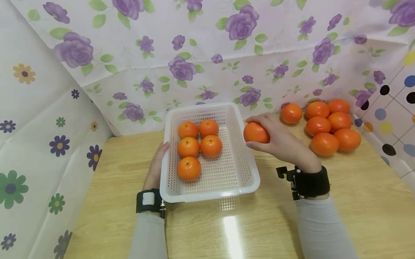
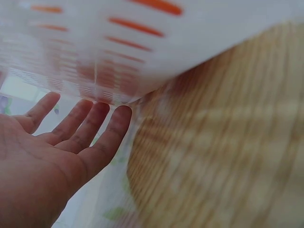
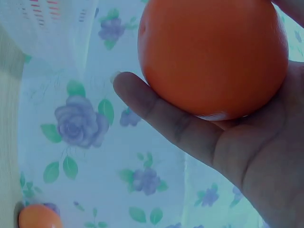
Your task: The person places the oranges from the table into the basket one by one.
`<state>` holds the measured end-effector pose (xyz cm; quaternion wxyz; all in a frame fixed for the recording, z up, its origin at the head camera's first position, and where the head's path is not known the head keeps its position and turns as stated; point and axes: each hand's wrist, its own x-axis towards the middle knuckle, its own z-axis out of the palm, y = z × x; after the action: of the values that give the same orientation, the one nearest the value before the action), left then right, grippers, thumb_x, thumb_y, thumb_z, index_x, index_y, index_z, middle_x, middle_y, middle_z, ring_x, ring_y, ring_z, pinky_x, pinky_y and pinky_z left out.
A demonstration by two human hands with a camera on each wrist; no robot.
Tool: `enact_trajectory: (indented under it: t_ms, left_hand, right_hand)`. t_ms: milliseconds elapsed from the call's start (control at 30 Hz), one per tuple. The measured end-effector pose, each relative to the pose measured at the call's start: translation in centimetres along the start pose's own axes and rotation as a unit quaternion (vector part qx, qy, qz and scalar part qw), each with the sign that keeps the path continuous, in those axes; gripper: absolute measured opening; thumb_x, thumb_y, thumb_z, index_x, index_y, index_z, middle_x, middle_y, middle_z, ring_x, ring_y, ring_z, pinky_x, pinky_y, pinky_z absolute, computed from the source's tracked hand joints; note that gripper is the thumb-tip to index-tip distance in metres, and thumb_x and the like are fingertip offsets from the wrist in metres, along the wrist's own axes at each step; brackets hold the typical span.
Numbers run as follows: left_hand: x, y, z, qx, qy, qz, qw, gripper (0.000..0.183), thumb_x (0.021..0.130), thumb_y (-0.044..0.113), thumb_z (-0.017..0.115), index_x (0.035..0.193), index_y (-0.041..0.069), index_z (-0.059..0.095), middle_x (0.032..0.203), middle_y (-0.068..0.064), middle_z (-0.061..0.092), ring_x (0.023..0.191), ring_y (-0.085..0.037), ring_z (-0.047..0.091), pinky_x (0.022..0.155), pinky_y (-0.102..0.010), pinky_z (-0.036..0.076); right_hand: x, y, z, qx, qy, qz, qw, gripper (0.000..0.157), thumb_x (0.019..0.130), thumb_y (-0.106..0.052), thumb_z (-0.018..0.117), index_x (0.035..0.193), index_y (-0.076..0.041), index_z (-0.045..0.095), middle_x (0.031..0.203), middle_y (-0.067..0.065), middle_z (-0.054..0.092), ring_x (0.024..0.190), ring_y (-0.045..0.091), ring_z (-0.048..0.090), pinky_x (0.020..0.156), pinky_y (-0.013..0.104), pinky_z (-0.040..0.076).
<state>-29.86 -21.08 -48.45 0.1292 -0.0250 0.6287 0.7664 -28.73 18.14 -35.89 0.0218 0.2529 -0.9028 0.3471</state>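
A white perforated plastic basket (image 1: 209,194) stands on the table with several oranges (image 1: 189,169) inside, grouped toward its left and far side. My left hand (image 1: 156,167) rests along the basket's left wall. In the left wrist view the fingers of that hand (image 2: 71,142) are spread and nearly straight, their tips at the wall. My right hand (image 1: 280,138) holds an orange (image 1: 256,132) beside the basket's right rim. Seen from the right wrist, thumb and palm wrap around this orange (image 3: 213,57).
Several more oranges (image 1: 324,143) sit grouped on the table at the far right, one (image 1: 291,113) slightly apart to their left. A flowered sheet (image 1: 204,49) hangs behind the table. Patterned sheets also flank both sides. The wooden tabletop (image 1: 197,236) extends in front of the basket.
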Motion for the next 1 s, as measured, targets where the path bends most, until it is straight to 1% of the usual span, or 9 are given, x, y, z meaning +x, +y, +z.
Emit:
enact_trajectory:
  t_ms: [200,300,433,567,633,800,900,1000]
  left_hand:
    - [-0.1,0.3,0.2,-0.002,-0.001,0.002,1.0,0.063,0.106,0.064,0.039,0.163,0.043,0.021,0.161,-0.002,0.038,0.143,-0.029,0.041,0.118,-0.054,0.037]
    - [-0.1,0.4,0.3,-0.002,0.0,0.006,1.0,0.063,0.106,0.064,0.039,0.163,0.043,0.022,0.16,-0.003,0.038,0.143,-0.029,0.041,0.117,-0.054,0.037]
    - [0.0,0.4,0.5,-0.007,0.006,-0.003,1.0,0.064,0.105,0.064,0.042,0.162,0.043,0.023,0.16,-0.001,0.039,0.144,-0.027,0.041,0.118,-0.052,0.037]
    - [0.1,0.4,0.5,-0.007,0.008,-0.006,0.9999,0.065,0.105,0.065,0.043,0.163,0.043,0.022,0.161,-0.002,0.037,0.144,-0.027,0.04,0.12,-0.051,0.035]
    - [0.2,0.4,0.5,-0.005,0.007,-0.002,1.0,0.065,0.105,0.064,0.042,0.163,0.042,0.022,0.162,-0.003,0.037,0.144,-0.027,0.04,0.12,-0.052,0.035]
    - [0.3,0.4,0.3,0.001,0.002,0.001,1.0,0.065,0.106,0.063,0.04,0.164,0.04,0.02,0.162,-0.004,0.036,0.144,-0.028,0.039,0.119,-0.053,0.035]
    - [0.3,0.3,0.2,0.0,0.002,0.0,1.0,0.066,0.107,0.062,0.04,0.165,0.039,0.019,0.163,-0.004,0.035,0.145,-0.028,0.038,0.12,-0.053,0.034]
    - [0.2,0.2,0.1,-0.002,0.002,0.002,1.0,0.065,0.108,0.06,0.039,0.165,0.037,0.018,0.164,-0.004,0.034,0.146,-0.028,0.037,0.121,-0.052,0.033]
  right_hand:
    - [0.4,-1.1,0.7,0.004,-0.003,-0.019,1.0,0.063,0.092,-0.033,0.082,0.146,-0.019,0.053,0.139,0.009,0.048,0.113,0.029,0.056,0.092,0.052,0.056]
    - [0.3,-1.5,0.8,0.008,-0.003,-0.028,1.0,0.062,0.092,-0.033,0.082,0.145,-0.021,0.053,0.14,0.007,0.048,0.114,0.027,0.056,0.094,0.052,0.056]
    - [0.4,-2.2,0.9,0.014,-0.01,-0.047,0.999,0.061,0.092,-0.033,0.082,0.144,-0.021,0.053,0.141,0.006,0.048,0.115,0.026,0.056,0.095,0.051,0.055]
    - [1.2,-3.0,1.3,0.021,-0.036,-0.074,0.996,0.06,0.093,-0.035,0.081,0.144,-0.02,0.052,0.137,0.005,0.049,0.112,0.024,0.057,0.094,0.045,0.055]
    - [1.8,-3.4,1.4,0.017,-0.052,-0.081,0.995,0.06,0.094,-0.036,0.08,0.144,-0.019,0.051,0.135,0.005,0.049,0.11,0.023,0.057,0.092,0.043,0.055]
    - [3.2,-4.2,2.0,-0.003,-0.095,-0.073,0.993,0.062,0.095,-0.042,0.077,0.146,-0.018,0.051,0.134,0.004,0.049,0.11,0.021,0.057,0.091,0.04,0.056]
    - [4.0,-4.5,2.7,-0.003,-0.124,-0.066,0.99,0.064,0.095,-0.045,0.076,0.146,-0.017,0.05,0.136,0.005,0.048,0.111,0.022,0.058,0.092,0.041,0.056]
    - [4.5,-4.7,3.5,0.004,-0.144,-0.061,0.988,0.064,0.095,-0.043,0.077,0.145,-0.015,0.049,0.136,0.007,0.047,0.111,0.023,0.058,0.094,0.042,0.056]
